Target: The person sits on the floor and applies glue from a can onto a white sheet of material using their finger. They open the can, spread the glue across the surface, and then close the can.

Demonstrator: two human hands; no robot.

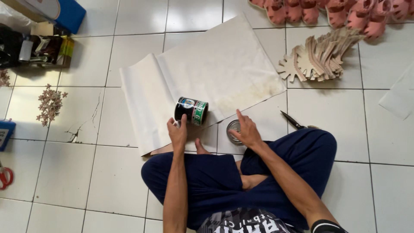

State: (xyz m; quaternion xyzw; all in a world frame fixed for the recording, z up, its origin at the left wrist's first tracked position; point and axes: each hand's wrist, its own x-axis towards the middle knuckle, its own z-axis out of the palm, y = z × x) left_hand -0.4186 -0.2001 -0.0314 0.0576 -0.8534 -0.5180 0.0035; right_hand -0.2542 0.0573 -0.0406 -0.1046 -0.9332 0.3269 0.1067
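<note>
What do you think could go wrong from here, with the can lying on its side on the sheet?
The black can lies on its side on the white sheet, touched only by the left hand; its round lid seems to be off, under the right hand, so contents might spill and stain the sheet. The scissors lie close to the knee and could get knocked.
</note>
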